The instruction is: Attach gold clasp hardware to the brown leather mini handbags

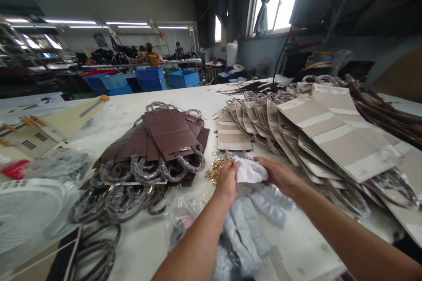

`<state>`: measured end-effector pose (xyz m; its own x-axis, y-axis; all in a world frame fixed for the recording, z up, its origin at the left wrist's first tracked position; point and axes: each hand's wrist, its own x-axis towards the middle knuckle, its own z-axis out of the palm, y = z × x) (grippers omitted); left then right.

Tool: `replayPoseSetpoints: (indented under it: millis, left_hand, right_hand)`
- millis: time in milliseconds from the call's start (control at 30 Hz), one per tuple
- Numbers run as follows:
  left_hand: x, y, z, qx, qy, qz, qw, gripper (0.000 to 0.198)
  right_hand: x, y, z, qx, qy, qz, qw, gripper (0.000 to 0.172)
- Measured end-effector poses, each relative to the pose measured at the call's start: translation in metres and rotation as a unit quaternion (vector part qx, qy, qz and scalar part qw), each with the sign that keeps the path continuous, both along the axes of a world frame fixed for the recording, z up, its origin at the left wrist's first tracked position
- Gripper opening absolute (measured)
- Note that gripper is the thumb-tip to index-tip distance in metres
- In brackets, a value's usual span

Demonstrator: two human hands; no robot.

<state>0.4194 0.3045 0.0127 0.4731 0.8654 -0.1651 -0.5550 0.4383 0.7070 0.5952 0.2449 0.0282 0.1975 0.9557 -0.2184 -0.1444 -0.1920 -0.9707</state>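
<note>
In the head view, my left hand (pixel 227 183) and my right hand (pixel 279 176) grip opposite ends of a white crumpled packet (pixel 251 170). Its contents do not show. Just beyond my left hand lies a heap of small gold metal fittings (pixel 215 171), partly covered by the fingers. Between my forearms rest pale wrapped bundles (pixel 245 224) and clear plastic film. To the left is a pile of dark brown bag panels (pixel 171 131) with plastic-wrapped handles (pixel 145 174). On the right, overlapping beige bag panels (pixel 325 127) spread out, their handles wrapped too.
A white fan (pixel 31 208) stands at the near left, beside looped dark straps (pixel 99 250). Black cords (pixel 252 87) lie at the white table's (pixel 135 103) far edge. Blue bins (pixel 150 79) and a seated person in yellow and red (pixel 152 58) are farther back.
</note>
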Motion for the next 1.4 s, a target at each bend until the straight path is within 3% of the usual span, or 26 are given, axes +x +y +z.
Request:
replayPoseSetpoints:
  millis: [200, 333, 467, 667, 767, 833, 1033, 1200, 1300, 1400]
  left_hand:
    - [0.003, -0.01, 0.015, -0.045, -0.041, -0.031, 0.998, 0.03]
    - [-0.003, 0.002, 0.016, -0.092, -0.049, 0.01, 0.995, 0.016]
    - [-0.009, 0.008, 0.016, -0.119, -0.056, 0.052, 0.99, 0.023]
    - [-0.005, -0.008, 0.02, 0.005, -0.01, -0.045, 0.999, 0.051]
    - [-0.004, -0.01, 0.022, 0.008, 0.007, 0.01, 1.0, 0.05]
    - [-0.006, -0.007, 0.024, 0.004, -0.004, 0.041, 0.999, 0.05]
    - [-0.019, 0.01, 0.027, 0.009, -0.041, 0.118, 0.992, 0.045]
    - [-0.031, 0.027, 0.028, -0.015, -0.064, 0.158, 0.985, 0.042]
    - [-0.038, 0.037, 0.027, -0.05, -0.079, 0.193, 0.977, 0.037]
    - [-0.043, 0.041, 0.029, -0.059, -0.088, 0.189, 0.976, 0.036]
  right_hand:
    - [-0.026, 0.005, 0.026, 0.054, -0.06, 0.096, 0.992, 0.062]
    - [-0.037, 0.007, 0.026, 0.084, -0.08, 0.05, 0.992, 0.052]
    - [-0.031, 0.001, 0.016, 0.053, -0.012, 0.006, 0.999, 0.053]
    - [-0.034, 0.001, 0.011, 0.047, -0.135, -0.049, 0.988, 0.066]
    - [-0.029, 0.01, 0.006, 0.063, -0.257, -0.111, 0.958, 0.079]
    - [-0.019, 0.014, 0.001, 0.069, -0.309, -0.122, 0.94, 0.072]
    - [0.019, 0.019, -0.013, 0.069, -0.266, -0.08, 0.958, 0.059]
    - [0.035, 0.017, -0.012, 0.056, -0.245, -0.056, 0.966, 0.042]
    - [0.043, 0.015, -0.013, 0.039, -0.277, -0.066, 0.958, 0.035]
    - [0.05, 0.011, -0.016, 0.028, -0.355, -0.077, 0.931, 0.034]
